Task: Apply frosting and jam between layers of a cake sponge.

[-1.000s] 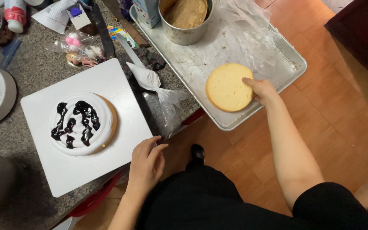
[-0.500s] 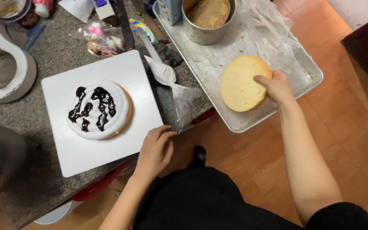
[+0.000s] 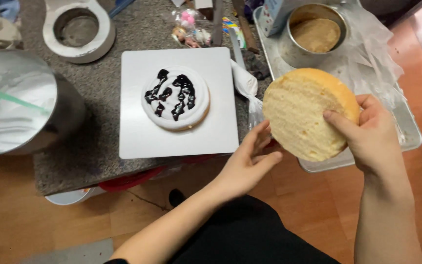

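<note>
The right hand holds a round sponge cake layer up in the air, tilted so its pale cut face shows; the thumb presses on that face and the fingers wrap the golden edge behind. The layer hangs over the near left corner of a metal baking tray lined with clear plastic. The left hand is open, fingers spread, with the fingertips at or just beside the layer's lower left edge; it grips nothing.

To the left, on the grey stone desk, lies a square white board. On it sits a cake base covered in white cream with dark chocolate sauce squiggled across the top. A white piping bag lies just beside the board's right edge. At the far end of the tray stands a round metal tin with brown cake inside. At the left, a large steel bowl holds white cream and a pale green spatula handle. A white ring-shaped stand sits far left on the desk.
</note>
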